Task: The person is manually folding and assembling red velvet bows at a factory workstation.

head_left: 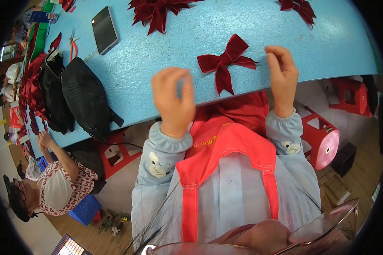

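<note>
A dark red velvet bow (227,60) with two loops and two tails lies on the blue table (144,55) in front of me. My left hand (172,100) is raised to the left of the bow, apart from it. Its fingers are loosely curled and slightly blurred, with a gap between thumb and forefinger and nothing seen in it. On the bow's other side, my right hand (282,76) hovers near the table's front edge. Those fingers are bent, the thumb stands apart, and no object shows between them.
More red bows (159,12) lie at the far edge, with another bow (300,10) at far right. On the left are a phone (105,30), orange-handled pliers (73,47) and a black bag (85,95). A co-worker (59,187) sits at left. Red stools (323,142) stand below the table.
</note>
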`<state>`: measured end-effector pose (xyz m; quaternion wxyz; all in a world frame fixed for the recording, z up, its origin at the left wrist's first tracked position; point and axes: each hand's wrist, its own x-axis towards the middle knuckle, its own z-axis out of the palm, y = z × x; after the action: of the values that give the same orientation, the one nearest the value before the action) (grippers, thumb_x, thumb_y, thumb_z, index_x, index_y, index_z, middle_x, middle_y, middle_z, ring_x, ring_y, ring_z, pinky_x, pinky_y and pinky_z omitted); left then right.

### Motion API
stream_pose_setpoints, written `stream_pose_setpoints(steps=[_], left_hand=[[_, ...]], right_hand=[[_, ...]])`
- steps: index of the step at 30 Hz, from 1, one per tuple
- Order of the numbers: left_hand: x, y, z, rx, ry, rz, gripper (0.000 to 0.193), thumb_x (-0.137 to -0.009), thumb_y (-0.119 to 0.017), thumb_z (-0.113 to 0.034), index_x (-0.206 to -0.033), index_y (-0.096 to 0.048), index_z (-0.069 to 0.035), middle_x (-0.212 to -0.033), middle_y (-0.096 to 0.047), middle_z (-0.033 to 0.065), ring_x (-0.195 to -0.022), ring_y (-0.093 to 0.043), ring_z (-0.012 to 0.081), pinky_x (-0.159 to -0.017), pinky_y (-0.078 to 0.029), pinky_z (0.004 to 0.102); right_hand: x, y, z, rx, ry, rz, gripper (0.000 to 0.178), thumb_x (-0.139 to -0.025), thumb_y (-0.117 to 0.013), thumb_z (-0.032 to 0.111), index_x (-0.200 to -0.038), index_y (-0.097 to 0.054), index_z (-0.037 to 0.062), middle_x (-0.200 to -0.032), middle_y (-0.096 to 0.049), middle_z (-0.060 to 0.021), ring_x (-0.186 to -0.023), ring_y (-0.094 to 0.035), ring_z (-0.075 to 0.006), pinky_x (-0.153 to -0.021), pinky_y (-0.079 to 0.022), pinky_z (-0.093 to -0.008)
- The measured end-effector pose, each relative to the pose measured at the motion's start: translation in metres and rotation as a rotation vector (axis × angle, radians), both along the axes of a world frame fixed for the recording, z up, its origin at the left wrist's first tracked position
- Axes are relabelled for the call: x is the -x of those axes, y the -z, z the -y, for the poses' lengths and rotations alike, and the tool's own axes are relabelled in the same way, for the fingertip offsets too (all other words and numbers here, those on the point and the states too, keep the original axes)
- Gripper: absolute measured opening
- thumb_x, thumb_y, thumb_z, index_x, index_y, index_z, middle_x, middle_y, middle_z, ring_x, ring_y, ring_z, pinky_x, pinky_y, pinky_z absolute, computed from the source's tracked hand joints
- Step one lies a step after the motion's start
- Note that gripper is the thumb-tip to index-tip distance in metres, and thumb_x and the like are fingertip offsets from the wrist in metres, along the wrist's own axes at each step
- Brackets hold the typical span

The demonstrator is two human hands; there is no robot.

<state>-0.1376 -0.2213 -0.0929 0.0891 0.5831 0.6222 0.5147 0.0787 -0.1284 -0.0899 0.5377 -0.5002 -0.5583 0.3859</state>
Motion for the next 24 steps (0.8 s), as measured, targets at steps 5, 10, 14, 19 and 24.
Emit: stream_pose_setpoints(steps=[5, 10, 14, 19, 24], left_hand=[[-0.029, -0.002, -0.003, 0.013, 0.149, -0.364, 0.027, -0.070, -0.067, -0.003, -0.097, -0.062, -0.005, -0.105, -0.056, 0.0116, -0.098, -0.051, 0.0314, -0.079, -0.043, 0.0397], [-0.022, -0.003, -0.006, 0.052, 0.190, -0.400, 0.022, -0.073, -0.066, -0.001, -0.095, -0.063, -0.004, -0.103, -0.057, 0.0099, -0.096, -0.053, 0.0308, -0.080, -0.043, 0.0390], [-0.009, -0.009, -0.022, -0.025, 0.202, -0.370, 0.021, -0.074, -0.065, -0.002, -0.094, -0.063, -0.004, -0.101, -0.058, 0.0099, -0.094, -0.053, 0.0300, -0.079, -0.043, 0.0376], [-0.007, -0.024, -0.051, 0.074, 0.260, -0.435, 0.021, -0.075, -0.065, -0.003, -0.096, -0.063, -0.004, -0.099, -0.058, 0.0108, -0.092, -0.054, 0.0292, -0.078, -0.044, 0.0347], [0.006, -0.022, -0.037, 0.285, 0.137, -0.334, 0.025, -0.074, -0.067, -0.005, -0.099, -0.063, -0.004, -0.096, -0.058, 0.0119, -0.090, -0.053, 0.0301, -0.078, -0.044, 0.0344]], right_hand=[[-0.004, 0.003, 0.006, -0.309, -0.361, 0.506, 0.020, -0.080, -0.054, -0.007, -0.094, -0.064, 0.0034, -0.098, -0.059, -0.0089, -0.094, -0.054, -0.0210, -0.079, -0.044, -0.0287], [-0.004, 0.002, 0.006, -0.430, -0.308, 0.623, 0.025, -0.073, -0.055, -0.009, -0.091, -0.063, 0.0059, -0.097, -0.059, -0.0087, -0.093, -0.054, -0.0268, -0.077, -0.044, -0.0343], [-0.012, 0.002, 0.003, -0.456, -0.285, 0.602, 0.023, -0.073, -0.056, -0.009, -0.091, -0.062, 0.0045, -0.098, -0.059, -0.0094, -0.094, -0.054, -0.0273, -0.077, -0.044, -0.0339], [-0.008, -0.005, -0.001, -0.376, -0.285, 0.610, 0.018, -0.074, -0.058, -0.007, -0.089, -0.060, 0.0030, -0.100, -0.059, -0.0105, -0.095, -0.054, -0.0278, -0.079, -0.044, -0.0342], [-0.017, 0.001, -0.003, -0.409, -0.319, 0.628, 0.020, -0.074, -0.059, -0.005, -0.092, -0.059, 0.0035, -0.104, -0.059, -0.0108, -0.097, -0.054, -0.0284, -0.082, -0.043, -0.0354]])
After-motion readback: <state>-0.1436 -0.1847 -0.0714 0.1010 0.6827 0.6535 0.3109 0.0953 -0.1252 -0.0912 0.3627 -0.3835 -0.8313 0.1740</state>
